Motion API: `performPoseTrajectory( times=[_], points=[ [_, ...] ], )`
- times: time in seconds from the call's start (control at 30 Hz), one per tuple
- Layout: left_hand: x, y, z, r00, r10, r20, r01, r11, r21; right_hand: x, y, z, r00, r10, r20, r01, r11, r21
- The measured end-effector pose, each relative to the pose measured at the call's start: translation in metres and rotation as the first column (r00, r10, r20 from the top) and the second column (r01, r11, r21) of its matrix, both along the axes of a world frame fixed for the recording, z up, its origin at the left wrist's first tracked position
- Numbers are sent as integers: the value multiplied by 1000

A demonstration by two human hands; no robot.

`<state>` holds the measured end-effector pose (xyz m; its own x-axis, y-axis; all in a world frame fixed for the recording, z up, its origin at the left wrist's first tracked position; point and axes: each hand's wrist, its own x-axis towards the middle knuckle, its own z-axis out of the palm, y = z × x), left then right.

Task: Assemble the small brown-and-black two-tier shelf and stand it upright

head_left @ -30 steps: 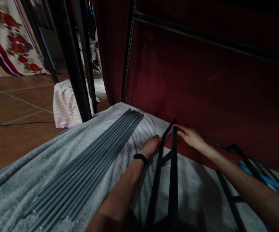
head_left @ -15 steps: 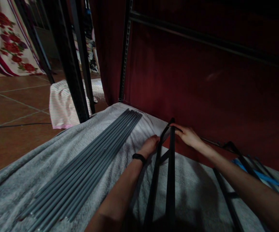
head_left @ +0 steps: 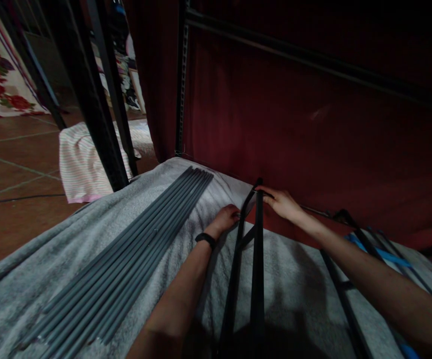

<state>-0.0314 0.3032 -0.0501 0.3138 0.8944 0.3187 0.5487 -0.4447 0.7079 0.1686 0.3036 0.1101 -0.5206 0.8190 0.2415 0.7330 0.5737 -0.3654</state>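
Head view, dim light. A black metal frame piece (head_left: 255, 259), two long bars joined by a short cross-strut, lies on a grey towel (head_left: 70, 259) and runs from the near edge away to the far red curtain (head_left: 313, 149). Left hand (head_left: 225, 218), black band at the wrist, rests at the far end of the frame's left bar, fingers curled against it; whether its grip is closed around the bar, cannot tell. Right hand (head_left: 281, 203) sits on the frame's far tip, fingertips pinching the top of the right bar. Left of the hands, a bundle of grey rods (head_left: 126, 269) lies side by side on the towel, apart from the frame. Right of the frame, more black bars (head_left: 345, 294) and a blue strip (head_left: 378, 254).
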Motion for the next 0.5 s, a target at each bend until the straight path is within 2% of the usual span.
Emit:
performPoseTrajectory(
  times=[0.13,0.27,0.37,0.5],
  points=[
    [2,-1,0,998,5,-57,-3,1000,29,0,1,-1,1000,-1,1,1,1000,-11],
    [4,-1,-1,999,-20,-44,23,998,64,0,0,-1,1000,-14,6,14,1000,-7],
    [1,1,-2,1000,25,-12,-25,999,21,-1,-1,0,1000,-9,5,9,1000,-9],
    [0,3,-3,998,42,-44,-43,999,-24,-1,-2,0,1000,-21,-1,21,1000,2]
  ],
)
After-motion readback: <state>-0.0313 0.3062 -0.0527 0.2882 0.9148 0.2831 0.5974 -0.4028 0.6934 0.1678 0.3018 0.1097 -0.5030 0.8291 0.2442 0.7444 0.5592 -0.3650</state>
